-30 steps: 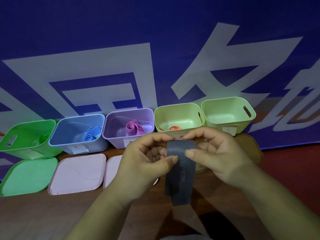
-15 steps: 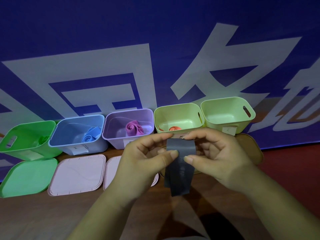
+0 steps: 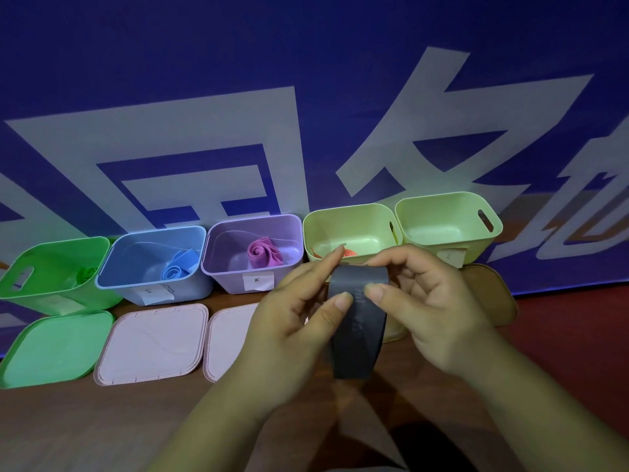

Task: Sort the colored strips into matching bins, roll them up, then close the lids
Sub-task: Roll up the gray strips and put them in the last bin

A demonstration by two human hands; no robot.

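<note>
Head view: both hands raised before the bins.
Left hand (image 3: 292, 321): pinches grey strip (image 3: 357, 321).
Right hand (image 3: 432, 308): pinches the same strip's top.

Your left hand (image 3: 292, 321): raised at centre, thumb and forefinger pinching the grey strip (image 3: 359, 335). Your right hand (image 3: 432, 308): opposite, fingers curled, thumb pinching the same strip. Both forearms: angled inward from below.

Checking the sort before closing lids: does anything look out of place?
The orange strip lies in the left pale-green bin, a colour mismatch; the green roll, blue roll and pink roll roughly match theirs. No grey bin shows for the held grey strip.
</note>
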